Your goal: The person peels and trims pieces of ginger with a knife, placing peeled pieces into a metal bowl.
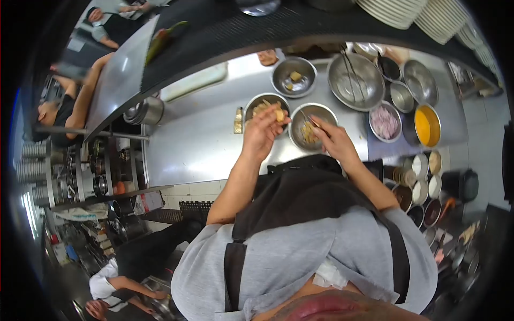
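Note:
My left hand (259, 134) is closed around a small yellowish chunk of food (279, 114), held over a metal bowl (247, 116) with pale peel-like scraps in it. My right hand (334, 142) grips a slim metal utensil (305, 115); whether it is a spoon or a knife I cannot tell. Its tip is over a second metal bowl (326, 110), which contains small yellowish pieces (308, 132). Behind these two, a third metal bowl (277, 80) has a few yellow chunks (294, 79) at the bottom.
A large bowl with a whisk (350, 75), a bowl of chopped purple onion (384, 122) and a pot of orange liquid (426, 125) stand to the right. A small yellow packet (238, 121) lies left. Overhead runs a shelf (230, 37) with stacked plates (393, 10). Other people work at left.

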Demonstrator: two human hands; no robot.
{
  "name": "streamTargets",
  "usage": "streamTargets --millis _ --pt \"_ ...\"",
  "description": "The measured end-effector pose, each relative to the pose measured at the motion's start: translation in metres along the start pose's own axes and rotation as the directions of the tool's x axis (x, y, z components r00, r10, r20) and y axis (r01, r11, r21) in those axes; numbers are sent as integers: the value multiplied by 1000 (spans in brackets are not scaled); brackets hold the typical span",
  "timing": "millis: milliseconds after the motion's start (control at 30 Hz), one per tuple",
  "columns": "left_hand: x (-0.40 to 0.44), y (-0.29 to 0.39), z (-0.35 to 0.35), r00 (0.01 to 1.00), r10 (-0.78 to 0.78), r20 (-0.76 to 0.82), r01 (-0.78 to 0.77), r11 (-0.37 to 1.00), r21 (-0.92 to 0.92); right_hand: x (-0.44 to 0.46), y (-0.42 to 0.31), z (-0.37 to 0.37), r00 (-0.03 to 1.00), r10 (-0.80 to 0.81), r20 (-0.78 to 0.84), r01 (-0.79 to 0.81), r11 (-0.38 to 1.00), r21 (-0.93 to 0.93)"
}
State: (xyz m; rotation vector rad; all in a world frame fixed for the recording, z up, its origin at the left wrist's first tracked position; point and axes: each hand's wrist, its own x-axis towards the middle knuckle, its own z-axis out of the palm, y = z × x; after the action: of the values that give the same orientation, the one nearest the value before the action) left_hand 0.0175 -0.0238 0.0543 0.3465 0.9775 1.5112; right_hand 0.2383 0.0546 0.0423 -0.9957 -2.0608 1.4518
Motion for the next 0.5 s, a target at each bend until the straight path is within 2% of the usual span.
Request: streamTargets --millis 67,167,200,267,333,500 --pt "-3 0 13 1000 14 11 -14 1000 21 -5 -20 -4 1000 27 10 -27 999 -18" --pt "-4 -5 16 997 -5 74 3 1000 29 -7 -23 0 972 -235 -1 235 971 -45" --pt "-4 -5 18 993 -1 114 -3 1000 29 -8 -23 1 975 -223 -11 222 974 -42" --pt "-7 -7 25 997 -30 76 26 998 50 -7 -25 4 962 -274 4 273 957 -97" --pt "-9 -9 27 996 38 79 -52 981 185 -7 -26 6 964 -266 2 265 959 -98" --pt "-10 -11 31 990 73 124 -106 955 278 -5 -28 5 968 -250 4 249 966 -69"
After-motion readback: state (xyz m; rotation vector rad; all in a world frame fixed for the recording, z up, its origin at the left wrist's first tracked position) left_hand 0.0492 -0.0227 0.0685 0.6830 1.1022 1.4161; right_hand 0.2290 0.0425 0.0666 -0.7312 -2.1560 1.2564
